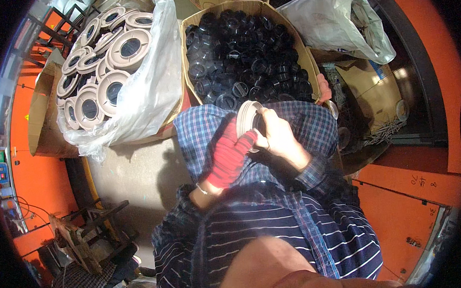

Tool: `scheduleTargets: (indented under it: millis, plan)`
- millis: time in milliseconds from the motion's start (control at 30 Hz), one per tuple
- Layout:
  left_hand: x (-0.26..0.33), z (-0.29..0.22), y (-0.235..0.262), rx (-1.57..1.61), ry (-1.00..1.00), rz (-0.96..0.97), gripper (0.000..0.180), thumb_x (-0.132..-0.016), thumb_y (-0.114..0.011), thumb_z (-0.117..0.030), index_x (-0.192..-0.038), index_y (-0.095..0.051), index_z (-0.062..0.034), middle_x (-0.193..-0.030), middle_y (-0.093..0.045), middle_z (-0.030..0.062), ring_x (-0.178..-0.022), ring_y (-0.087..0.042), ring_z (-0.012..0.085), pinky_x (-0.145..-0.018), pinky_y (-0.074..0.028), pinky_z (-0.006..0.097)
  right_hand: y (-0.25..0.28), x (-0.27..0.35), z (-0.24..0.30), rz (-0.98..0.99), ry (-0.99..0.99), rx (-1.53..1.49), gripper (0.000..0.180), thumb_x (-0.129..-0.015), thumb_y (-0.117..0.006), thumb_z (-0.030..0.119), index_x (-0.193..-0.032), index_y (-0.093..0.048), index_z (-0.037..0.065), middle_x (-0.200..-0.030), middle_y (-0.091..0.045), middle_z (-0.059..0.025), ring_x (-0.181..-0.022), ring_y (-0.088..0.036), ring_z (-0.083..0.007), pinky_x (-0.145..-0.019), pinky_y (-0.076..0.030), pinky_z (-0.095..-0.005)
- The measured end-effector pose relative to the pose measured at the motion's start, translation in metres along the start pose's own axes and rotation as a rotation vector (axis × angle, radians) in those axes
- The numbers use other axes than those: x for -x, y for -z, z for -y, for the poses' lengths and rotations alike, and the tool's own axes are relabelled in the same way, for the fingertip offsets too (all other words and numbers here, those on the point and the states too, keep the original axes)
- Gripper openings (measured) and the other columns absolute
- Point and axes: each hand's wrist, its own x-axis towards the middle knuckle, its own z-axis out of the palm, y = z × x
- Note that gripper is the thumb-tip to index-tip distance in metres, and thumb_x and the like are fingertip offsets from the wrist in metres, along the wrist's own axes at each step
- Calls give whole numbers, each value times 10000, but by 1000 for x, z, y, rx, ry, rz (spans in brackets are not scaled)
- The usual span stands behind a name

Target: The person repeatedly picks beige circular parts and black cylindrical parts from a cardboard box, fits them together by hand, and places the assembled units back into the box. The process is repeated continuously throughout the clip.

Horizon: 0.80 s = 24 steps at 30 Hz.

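Above my lap I hold a beige ridged round plastic piece, tilted on edge, with a dark centre partly showing. My left hand, in a red and dark striped glove, is closed on its near left side. My bare right hand grips its right side, with the fingertips at the dark centre. Whether the right fingers also hold a small part is hidden. Just beyond my knees, a cardboard box is full of black round plastic caps. To the left, similar beige round pieces with dark centres fill a plastic-lined box.
Clear plastic lining drapes over the left box. A white sack stands at the far right, above a cardboard box with a pile of thin metal pieces. A wooden stool is at lower left. Orange panels flank both sides.
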Motion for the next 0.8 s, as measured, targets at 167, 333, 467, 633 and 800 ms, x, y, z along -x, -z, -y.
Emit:
scheduleTargets:
  millis: [167,333,467,633,800]
  plan:
    - [-12,32,2,-758,-644,106,612,-944,-687,-190,-1506,-477,-71,-1538,-479,198,-1362,-534,367,-1147,-441,423,-26,-7,-20,273,-529,-1394,432,-1069,-465,392,-1278,-577,31,-1003,-689,-125,-658,-657,-267,-560,-562,-370]
    - [-10,22,29,-312,-122,97,608,-969,-697,-187,-1508,-462,-33,-1467,-562,155,-1306,-585,276,-1089,-473,365,-9,-5,-23,241,-555,-609,571,-1013,-582,486,-1364,-539,38,-968,-707,-166,-659,-693,-267,-603,-589,-384]
    - [0,-3,26,-120,36,61,634,-993,-687,-211,-1538,-418,-31,-1441,-583,163,-1283,-596,273,-1050,-484,350,-3,1,0,21,64,-215,702,-890,-770,344,-1418,-472,-10,-1167,-689,-220,-1097,-695,-323,-964,-553,-430]
    - [6,-18,37,-868,-689,262,747,-844,-746,-125,-1526,-449,-56,-1476,-546,184,-1340,-557,358,-1102,-459,422,-15,12,18,424,-1016,-2078,629,-1051,-442,571,-1389,-514,46,-913,-732,-136,-562,-658,-171,-482,-546,-273]
    - [-8,-77,123,-523,-423,169,728,-903,-680,-76,-1565,-379,-35,-1326,-658,136,-1132,-640,279,-1039,-491,462,25,-17,-15,607,-172,-1051,614,-1087,-420,533,-1055,-719,-2,-801,-742,-108,-607,-664,-142,-589,-547,-271]
